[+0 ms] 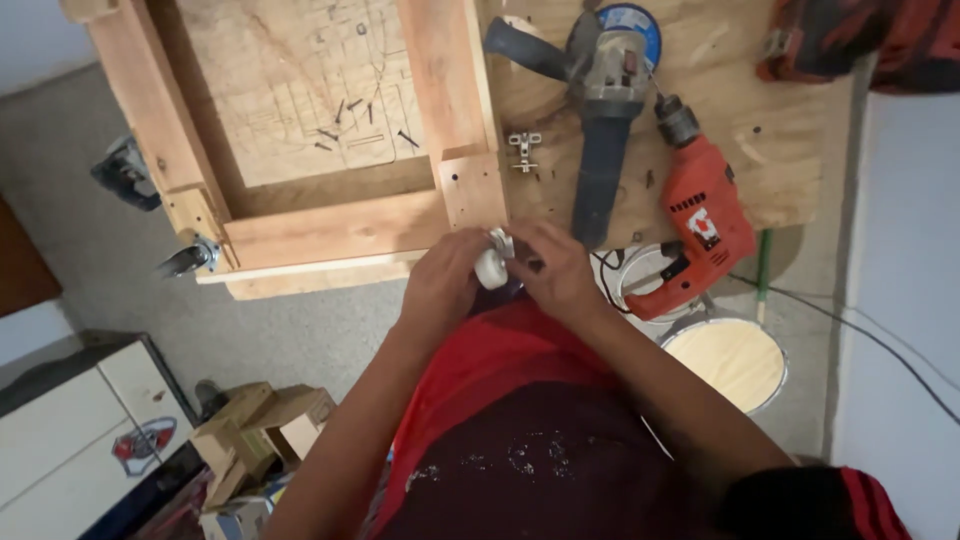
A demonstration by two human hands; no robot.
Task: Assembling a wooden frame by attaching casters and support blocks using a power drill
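Left hand [440, 280]: fingers curled around a small white caster [491, 266], gripping it from the left, just below the near edge of the wooden frame [330, 235]
Right hand [555, 268]: fingers bent and pressed against the caster from the right, thumb side touching it; both hands meet around it
Caster: white wheel with a metal bracket on top, held between the two hands in the air, just off the near edge of the surface [770, 150], in front of the red shirt [490, 370]
Wooden frame: lies flat on the surface, pale timber rails around a sunken panel with pencil lines; loose dark screws [350, 120] scattered on the panel
Fitted caster [190, 257]: dark wheel with metal bracket at the frame's near left corner, overhanging the floor
Hinge [523, 147]: small metal piece on the surface, just right of the frame's right rail
Angle grinder [605, 110]: grey and dark body lying on the surface, beyond the right hand, handle pointing toward the person
Drill [700, 225]: red, lying right of the grinder, chuck pointing away, grip overhanging the near edge
Round lid [728, 362]: pale disc with metal rim, on the floor below the drill
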